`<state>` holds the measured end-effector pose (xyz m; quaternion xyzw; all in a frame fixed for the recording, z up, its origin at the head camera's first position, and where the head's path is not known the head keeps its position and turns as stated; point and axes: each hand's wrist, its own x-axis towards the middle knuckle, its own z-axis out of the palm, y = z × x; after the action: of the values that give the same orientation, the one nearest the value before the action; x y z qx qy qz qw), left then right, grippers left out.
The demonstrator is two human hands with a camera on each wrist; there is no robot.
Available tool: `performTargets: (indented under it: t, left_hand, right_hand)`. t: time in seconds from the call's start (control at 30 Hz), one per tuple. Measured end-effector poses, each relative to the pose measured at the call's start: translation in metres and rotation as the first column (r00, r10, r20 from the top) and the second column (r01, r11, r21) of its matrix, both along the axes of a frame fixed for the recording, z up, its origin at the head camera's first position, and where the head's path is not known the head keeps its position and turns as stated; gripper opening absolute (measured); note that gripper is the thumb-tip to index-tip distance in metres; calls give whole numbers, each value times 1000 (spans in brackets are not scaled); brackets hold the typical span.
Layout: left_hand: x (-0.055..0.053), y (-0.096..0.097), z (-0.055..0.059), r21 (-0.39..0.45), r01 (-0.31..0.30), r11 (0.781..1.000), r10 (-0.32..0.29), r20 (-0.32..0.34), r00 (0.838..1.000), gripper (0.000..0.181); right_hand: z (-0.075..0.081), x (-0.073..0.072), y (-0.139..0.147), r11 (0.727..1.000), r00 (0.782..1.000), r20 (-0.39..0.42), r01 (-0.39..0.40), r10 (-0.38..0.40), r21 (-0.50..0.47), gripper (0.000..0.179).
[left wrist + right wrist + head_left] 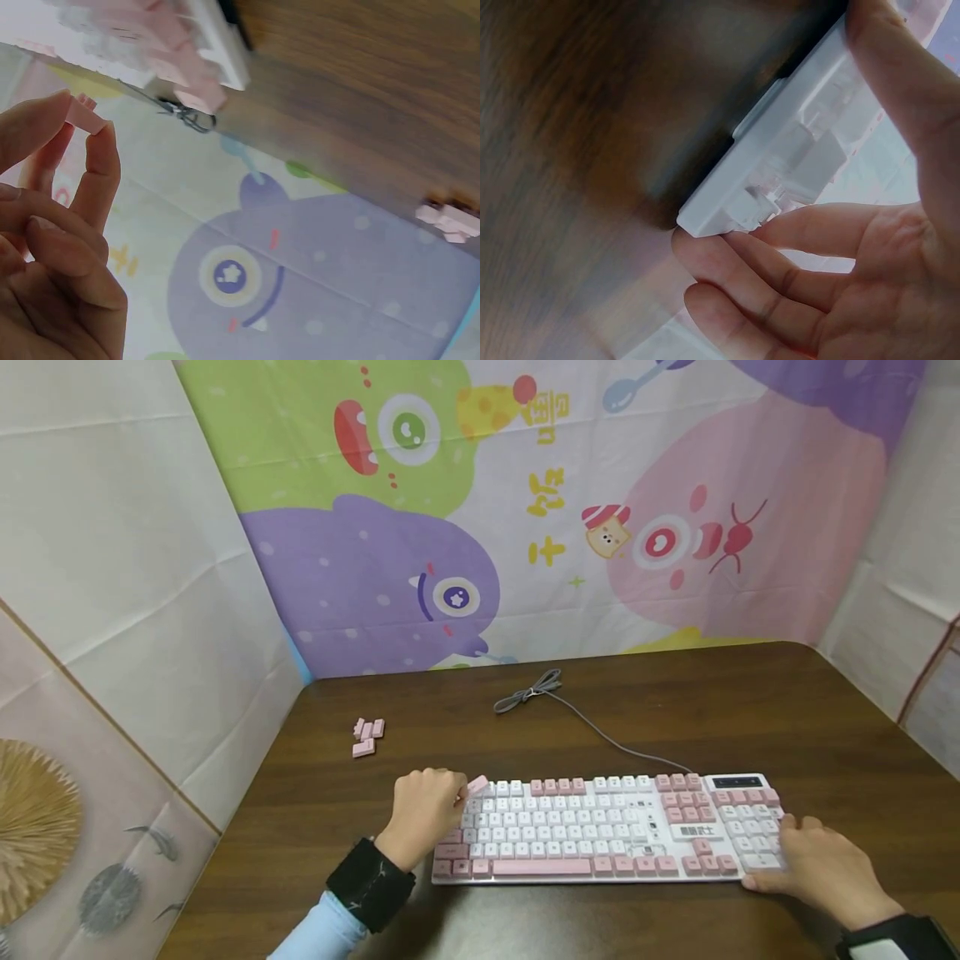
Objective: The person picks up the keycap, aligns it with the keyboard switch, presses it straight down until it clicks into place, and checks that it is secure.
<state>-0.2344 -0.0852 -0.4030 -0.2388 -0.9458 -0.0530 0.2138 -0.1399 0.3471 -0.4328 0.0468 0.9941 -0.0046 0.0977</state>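
A white and pink keyboard (pixel 540 867) lies on the table. Over its upper left corner, my left hand (pixel 427 814) pinches a pink keycap (pixel 86 116) between thumb and fingertip; the other fingers curl below it. That keycap is tilted, clear of the keys in the left wrist view. At the keyboard's right end, my right hand (pixel 828 864) grips the case, thumb at the front corner and fingers along the side. The right wrist view shows the fingertips (pixel 705 255) touching the white case edge (pixel 757 150).
Several loose pink keycaps (pixel 365 739) lie at the table's back left. A grey cable (pixel 592 727), tied in a bundle at its end, runs behind the keyboard. Behind the brown table (pixel 450 710) hangs a cartoon cloth (pixel 540 610).
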Motion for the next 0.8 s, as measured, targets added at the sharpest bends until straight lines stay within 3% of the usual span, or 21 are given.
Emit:
performTargets:
  t: [0.33, 0.47, 0.8]
  left_hand:
    - [4, 16, 4, -2, 57, 998, -57, -13, 998, 27]
    - [6, 22, 6, -2, 83, 997, -83, -10, 997, 26]
    - [13, 39, 7, -28, 141, 990, -143, -43, 989, 23]
  right_hand:
    - [-1, -1, 2, 999, 998, -59, -33, 33, 8, 110]
    - [-1, 0, 2, 1000, 998, -59, -27, 28, 10, 112]
    - [2, 0, -3, 998, 987, -148, -67, 69, 15, 106]
